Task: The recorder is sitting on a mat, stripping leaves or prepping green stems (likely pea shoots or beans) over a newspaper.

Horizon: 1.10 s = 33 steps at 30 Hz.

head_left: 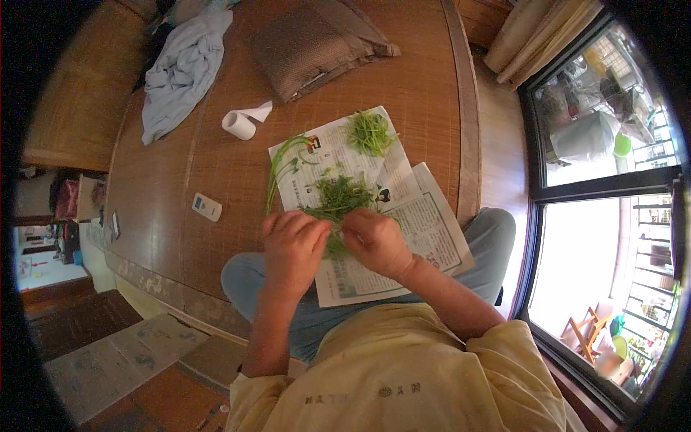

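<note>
Sheets of newspaper (437, 241) lie spread before me, partly over my lap. Both hands meet above their middle, close together. My left hand (295, 237) has its fingers bent and pressed together around a thin green stem. Just right of it, my right hand (374, 241) is curled in a pinch on the greens too; the fingertips partly hide what they hold. A loose heap of leafy greens (342, 194) lies right beyond my fingers. Farther off is a smaller pile of cut green stems (370, 134). Long green stalks (276, 173) curve along the newspaper's left edge.
On the brown mat (165, 209) are a white remote control (207, 207), a roll of white paper (240, 125), a brown cushion (317, 47) and a crumpled light-blue cloth (188, 68). A dark-framed window (576, 193) stands at the right, beside a beige curtain (540, 36).
</note>
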Tool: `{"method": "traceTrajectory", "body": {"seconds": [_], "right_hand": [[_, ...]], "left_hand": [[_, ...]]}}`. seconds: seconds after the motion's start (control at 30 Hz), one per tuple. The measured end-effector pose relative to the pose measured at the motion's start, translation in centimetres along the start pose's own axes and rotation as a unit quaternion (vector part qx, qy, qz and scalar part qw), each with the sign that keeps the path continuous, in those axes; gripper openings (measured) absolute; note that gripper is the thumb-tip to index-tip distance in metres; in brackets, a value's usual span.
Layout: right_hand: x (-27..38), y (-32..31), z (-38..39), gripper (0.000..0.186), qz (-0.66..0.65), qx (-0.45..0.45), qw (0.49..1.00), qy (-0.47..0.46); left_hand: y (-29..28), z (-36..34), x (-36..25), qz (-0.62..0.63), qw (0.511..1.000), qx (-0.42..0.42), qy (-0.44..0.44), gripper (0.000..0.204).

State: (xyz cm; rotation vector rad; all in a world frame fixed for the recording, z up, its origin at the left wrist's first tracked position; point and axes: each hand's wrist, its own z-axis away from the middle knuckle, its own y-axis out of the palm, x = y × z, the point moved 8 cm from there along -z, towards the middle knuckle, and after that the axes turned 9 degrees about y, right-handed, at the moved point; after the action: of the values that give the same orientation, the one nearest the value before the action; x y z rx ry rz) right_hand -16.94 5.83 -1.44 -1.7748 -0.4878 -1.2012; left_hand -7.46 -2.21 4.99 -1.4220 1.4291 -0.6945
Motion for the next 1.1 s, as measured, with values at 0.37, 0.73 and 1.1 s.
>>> {"method": "traceTrajectory", "body": {"seconds": [0.37,0.73,1.1], "right_hand": [[0.9,-0.7,-0.1,0.014,0.034,-0.016,0.999,-0.028],[2.0,-1.2,-0.4,0.010,-0.056,-0.007,0.998,-0.038],[0.4,-0.2,0.5,0.006,-0.032,0.023,0.999,-0.014]], "left_hand": [[0.9,0.8,0.8,0.032,0.999,0.008,-0.027,0.014],[2.1,1.5,0.9,0.096,0.994,0.007,-0.060,0.012],[2.8,4.0,6.6,0.395,0.859,-0.142,-0.292,0.008]]}}
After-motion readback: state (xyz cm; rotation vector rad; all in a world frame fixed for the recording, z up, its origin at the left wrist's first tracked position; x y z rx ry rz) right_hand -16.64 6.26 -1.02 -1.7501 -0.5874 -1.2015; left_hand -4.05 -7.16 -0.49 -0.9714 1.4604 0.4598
